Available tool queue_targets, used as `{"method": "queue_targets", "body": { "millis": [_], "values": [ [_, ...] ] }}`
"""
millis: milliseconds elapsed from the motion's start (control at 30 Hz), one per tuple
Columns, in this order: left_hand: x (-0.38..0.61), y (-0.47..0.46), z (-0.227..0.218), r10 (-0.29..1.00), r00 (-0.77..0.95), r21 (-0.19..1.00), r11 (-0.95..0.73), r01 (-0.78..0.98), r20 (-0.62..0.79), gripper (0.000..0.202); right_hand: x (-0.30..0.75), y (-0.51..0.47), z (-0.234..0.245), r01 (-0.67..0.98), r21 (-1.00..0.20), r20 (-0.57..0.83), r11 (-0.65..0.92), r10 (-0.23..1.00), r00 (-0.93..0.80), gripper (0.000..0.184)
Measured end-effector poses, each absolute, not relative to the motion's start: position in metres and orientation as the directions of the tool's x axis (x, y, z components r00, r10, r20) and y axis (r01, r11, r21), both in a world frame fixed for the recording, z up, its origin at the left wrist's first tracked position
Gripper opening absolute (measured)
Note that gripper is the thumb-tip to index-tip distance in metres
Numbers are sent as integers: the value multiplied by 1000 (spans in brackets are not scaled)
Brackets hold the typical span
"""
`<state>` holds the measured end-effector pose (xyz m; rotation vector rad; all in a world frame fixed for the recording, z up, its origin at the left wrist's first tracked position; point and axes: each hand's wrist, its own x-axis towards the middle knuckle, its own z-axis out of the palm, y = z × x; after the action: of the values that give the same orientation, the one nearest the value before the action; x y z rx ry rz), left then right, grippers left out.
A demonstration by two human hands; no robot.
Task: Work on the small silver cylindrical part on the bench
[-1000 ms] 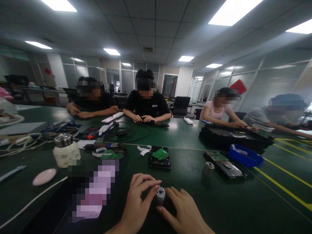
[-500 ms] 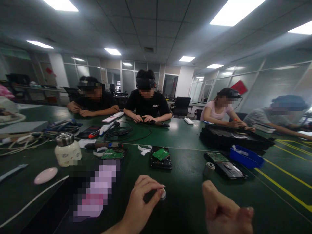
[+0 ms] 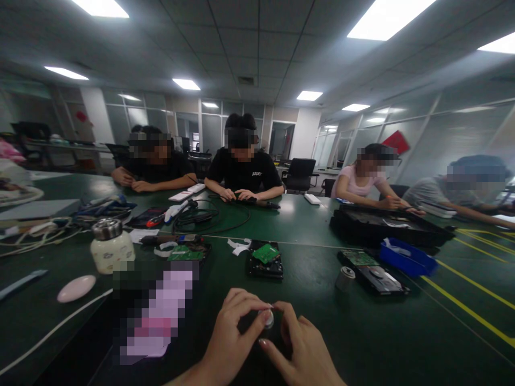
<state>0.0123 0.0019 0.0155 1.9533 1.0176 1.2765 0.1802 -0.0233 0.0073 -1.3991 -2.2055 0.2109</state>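
Low in the middle of the head view, my left hand [image 3: 229,338] pinches a small round silver part [image 3: 267,318] between thumb and fingertips, just above the green table [image 3: 306,225]. My right hand [image 3: 300,351] meets it from the right, its fingertips curled onto the same part. Most of the part is hidden by my fingers. Just beyond my hands lies an opened hard drive with a green circuit board [image 3: 265,259].
A cream jar with a metal lid [image 3: 111,246] and a pink oval object [image 3: 76,288] stand at the left. A small metal cylinder [image 3: 344,278], another drive [image 3: 373,272] and a blue bin [image 3: 408,257] lie to the right. Several people work along the far edge among cables [image 3: 209,214].
My right hand, which had swung away to the lower right half a second ago, has come back to the silver part. My left hand kept hold of it throughout.
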Motion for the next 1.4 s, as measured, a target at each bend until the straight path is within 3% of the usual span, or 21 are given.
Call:
{"method": "queue_targets", "body": {
  "millis": [200, 367, 433, 500, 600, 667, 733, 867, 967, 1067, 1133, 1267, 1400],
  "values": [
    [12, 3, 15, 848, 267, 800, -524, 292, 457, 16, 175, -21, 4, 860, -245, 325, 448, 873, -363, 20],
    [12, 1, 17, 855, 282, 811, -508, 291, 435, 18, 174, -19, 1, 852, -262, 330, 452, 872, -361, 21],
    [11, 1, 16, 854, 266, 809, -512, 289, 446, 18, 177, -20, 4, 815, -326, 375, 479, 857, -354, 23],
    [10, 1, 13, 858, 175, 808, -513, 289, 483, 19, 183, -20, 11, 724, -465, 477, 510, 833, -280, 39],
    [7, 6, 4, 869, -87, 837, -437, 329, 487, 24, 194, -19, 21, 496, -707, 641, 504, 753, 149, 69],
    [5, 11, -4, 879, -218, 873, -334, 355, 424, 30, 198, -17, 20, 405, -781, 616, 475, 691, 379, 66],
    [4, 16, -10, 886, -267, 890, -271, 366, 379, 35, 196, -17, 12, 333, -849, 528, 410, 700, 481, 61],
    [4, 16, -9, 895, -227, 885, -286, 368, 384, 33, 188, -16, -10, 331, -879, 448, 342, 831, 330, 57],
    [7, 10, 0, 891, -51, 848, -410, 335, 451, 25, 185, -16, -10, 489, -799, 441, 351, 894, 78, 53],
    [10, 4, 8, 839, 174, 798, -544, 258, 516, 19, 182, -16, 1, 613, -697, 348, 372, 923, -164, 43],
    [10, 2, 11, 823, 218, 790, -566, 235, 525, 16, 179, -18, 7, 692, -605, 295, 392, 919, -262, 34],
    [9, 2, 11, 823, 231, 788, -565, 244, 519, 15, 172, -22, 8, 819, -376, 262, 432, 898, -354, 23],
    [9, 0, 14, 830, 263, 781, -555, 288, 492, 17, 170, -22, 4, 861, -261, 276, 436, 889, -366, 14]
  ]
}}
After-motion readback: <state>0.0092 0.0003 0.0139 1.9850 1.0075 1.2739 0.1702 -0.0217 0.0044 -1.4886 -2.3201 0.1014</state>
